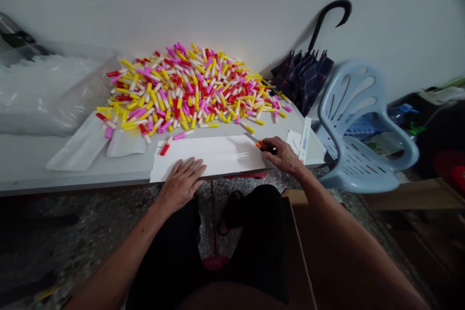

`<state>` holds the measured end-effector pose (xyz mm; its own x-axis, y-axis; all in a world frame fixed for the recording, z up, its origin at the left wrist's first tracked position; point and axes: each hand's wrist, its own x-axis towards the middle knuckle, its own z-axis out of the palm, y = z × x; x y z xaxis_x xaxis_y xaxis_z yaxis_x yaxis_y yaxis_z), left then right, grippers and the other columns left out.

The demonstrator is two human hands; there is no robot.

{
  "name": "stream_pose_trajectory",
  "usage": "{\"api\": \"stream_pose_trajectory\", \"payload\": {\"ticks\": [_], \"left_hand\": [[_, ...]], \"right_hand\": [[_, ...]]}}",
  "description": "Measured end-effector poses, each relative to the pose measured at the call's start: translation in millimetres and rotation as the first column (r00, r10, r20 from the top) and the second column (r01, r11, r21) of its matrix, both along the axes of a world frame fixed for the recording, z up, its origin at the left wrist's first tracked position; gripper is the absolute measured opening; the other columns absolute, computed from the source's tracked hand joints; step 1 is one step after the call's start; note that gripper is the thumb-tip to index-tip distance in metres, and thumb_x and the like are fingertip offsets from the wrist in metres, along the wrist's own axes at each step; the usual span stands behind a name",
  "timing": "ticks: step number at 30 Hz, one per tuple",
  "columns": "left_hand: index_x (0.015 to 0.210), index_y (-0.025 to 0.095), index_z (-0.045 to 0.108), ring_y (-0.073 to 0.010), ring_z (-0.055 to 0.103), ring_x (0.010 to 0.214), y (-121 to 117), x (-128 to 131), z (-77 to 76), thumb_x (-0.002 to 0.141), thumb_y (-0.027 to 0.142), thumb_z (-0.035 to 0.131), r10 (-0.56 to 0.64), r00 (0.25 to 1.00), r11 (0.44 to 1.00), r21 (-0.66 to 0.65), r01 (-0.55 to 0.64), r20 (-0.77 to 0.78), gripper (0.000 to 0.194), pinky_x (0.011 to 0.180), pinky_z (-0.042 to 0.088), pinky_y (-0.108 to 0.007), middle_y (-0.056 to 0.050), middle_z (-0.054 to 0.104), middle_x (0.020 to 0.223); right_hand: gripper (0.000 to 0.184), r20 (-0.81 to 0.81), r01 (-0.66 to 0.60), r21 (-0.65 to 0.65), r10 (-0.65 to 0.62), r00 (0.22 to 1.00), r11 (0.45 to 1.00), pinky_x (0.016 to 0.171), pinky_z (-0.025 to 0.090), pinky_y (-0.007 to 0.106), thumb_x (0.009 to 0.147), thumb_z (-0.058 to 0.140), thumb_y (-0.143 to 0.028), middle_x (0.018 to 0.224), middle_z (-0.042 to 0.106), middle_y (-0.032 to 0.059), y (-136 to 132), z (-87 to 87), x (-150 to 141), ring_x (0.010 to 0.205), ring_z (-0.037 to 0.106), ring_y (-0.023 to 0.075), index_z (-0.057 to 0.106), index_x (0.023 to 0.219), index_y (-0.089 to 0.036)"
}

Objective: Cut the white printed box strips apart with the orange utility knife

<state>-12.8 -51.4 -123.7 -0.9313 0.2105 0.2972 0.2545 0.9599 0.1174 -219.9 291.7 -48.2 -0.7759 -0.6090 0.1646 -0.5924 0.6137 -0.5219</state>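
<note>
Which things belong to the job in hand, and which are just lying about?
Apparently in use:
white sheet, under left hand
orange-and-black cutting tool, in right hand

Apparently lying about:
umbrella
blue chair
piled tubes, role unclear

Counted: two hands (182, 183), one cutter (264, 146), one white card (221, 150), one umbrella (301, 77), one chair (348, 106); tubes (189, 87), too many to count.

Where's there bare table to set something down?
The table looks free at far left, between the plastic bag and front edge; a thin strip shows between the tube pile and white sheet. That pile crowds the middle.
</note>
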Motion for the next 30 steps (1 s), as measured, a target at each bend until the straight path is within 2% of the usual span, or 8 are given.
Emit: {"api": "stream_pose_trajectory", "payload": {"ticks": [5,13,18,25,28,30], "left_hand": [[0.151,0.024,0.057,-0.0289,0.044,0.152,-1,1,1.2,0.107,0.037,0.051,-0.022,1.000,1.000,-0.019,0.022,-0.012,0.046,0.126,0.033,-0.054,-0.006,0.053,0.160],[0.149,0.025,0.058,-0.0298,0.047,0.150,2,3,0.6,0.103,0.028,0.059,-0.018,0.996,1.000,0.002,0.018,-0.085,0.046,0.126,0.033,-0.056,-0.006,0.055,0.157],[0.150,0.022,0.055,-0.0306,0.047,0.149,2,2,0.7,0.100,0.028,0.065,-0.028,0.994,1.000,-0.005,0.028,-0.106,0.051,0.126,0.034,-0.057,-0.006,0.056,0.157],[0.154,0.023,0.051,-0.0309,0.045,0.151,2,1,-1.6,0.098,0.028,0.068,-0.024,0.993,1.000,0.014,0.026,-0.114,0.059,0.128,0.031,-0.056,-0.006,0.056,0.157],[0.150,0.024,0.056,-0.0316,0.047,0.149,4,0,2.7,0.098,0.028,0.068,-0.008,0.995,1.000,0.026,0.011,-0.094,0.053,0.128,0.032,-0.056,-0.005,0.057,0.156],[0.147,0.024,0.059,-0.0314,0.049,0.148,6,0,5.7,0.099,0.029,0.067,0.000,0.997,0.999,0.048,0.004,-0.081,0.049,0.128,0.032,-0.056,-0.004,0.058,0.155]], "right_hand": [[0.044,0.032,-0.033,0.052,0.031,0.999,0.998,0.098,0.053,0.044,0.090,0.060,-0.029,0.121,0.071,0.0156,4,-5.8,13,0.108,0.068,0.0294,0.065,0.131,-0.014],[0.045,0.015,-0.101,0.052,0.101,0.995,0.993,0.102,0.055,0.050,0.099,0.057,-0.030,0.132,0.068,0.0146,4,-21.1,21,0.119,0.067,0.0314,0.057,0.143,-0.022],[0.042,-0.020,-0.076,0.075,0.077,0.997,0.994,0.100,0.057,0.052,0.099,0.059,-0.030,0.129,0.069,0.0150,-2,-30.0,20,0.118,0.067,0.0322,0.058,0.141,-0.023],[0.041,0.129,-0.028,0.043,0.022,0.991,0.999,0.096,0.058,0.043,0.101,0.063,-0.036,0.125,0.070,0.0100,8,-18.4,9,0.111,0.070,0.0268,0.059,0.142,-0.026],[0.040,0.110,-0.014,0.048,0.009,0.994,0.999,0.093,0.059,0.041,0.100,0.066,-0.038,0.121,0.072,0.0085,5,-9.6,2,0.106,0.072,0.0264,0.061,0.139,-0.029],[0.038,0.084,-0.055,0.060,0.050,0.995,0.997,0.088,0.060,0.040,0.099,0.066,-0.038,0.118,0.072,0.0083,-6,-4.2,-4,0.101,0.073,0.0263,0.063,0.137,-0.031]]}}
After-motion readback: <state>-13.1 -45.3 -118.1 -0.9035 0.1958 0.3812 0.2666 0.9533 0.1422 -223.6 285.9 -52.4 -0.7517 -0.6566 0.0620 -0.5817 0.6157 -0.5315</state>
